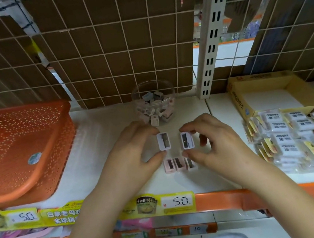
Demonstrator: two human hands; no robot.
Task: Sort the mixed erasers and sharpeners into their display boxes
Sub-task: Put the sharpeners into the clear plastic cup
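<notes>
Shelf edge: an orange front rail (pixel 228 200) carries yellow price tags (pixel 156 205) reading 5.0.
Row on the shelf: three small sharpeners (pixel 179 164) lie side by side on the white shelf (pixel 102 169), just below the two hands; the right thumb covers part of the rightmost one.
Left hand: the left hand (pixel 130 160) pinches a white sharpener (pixel 163 141) between forefinger at its top end and thumb at its bottom end, blade slot facing up; the other fingers are hidden behind the hand.
Right hand: the right hand (pixel 214 144) pinches a second white sharpener (pixel 187 140) the same way, forefinger above and thumb below, the remaining fingers loosely curled beside it.
Between the two: the held sharpeners stand near each other, upright and apart, above the row of three.
Eraser pile: wrapped erasers (pixel 304 133) marked 2B lie heaped on the shelf to the right.
Cardboard box: a yellow display box (pixel 238 101) sits behind the erasers, its white floor showing.
Basket: an orange perforated basket (pixel 18 150) lies upside down at the left.
Clear tub: a round clear tub (pixel 154 102) behind the hands holds a heap of small sharpeners.
Back: a wire grid (pixel 118 42) backed with brown cardboard.
</notes>
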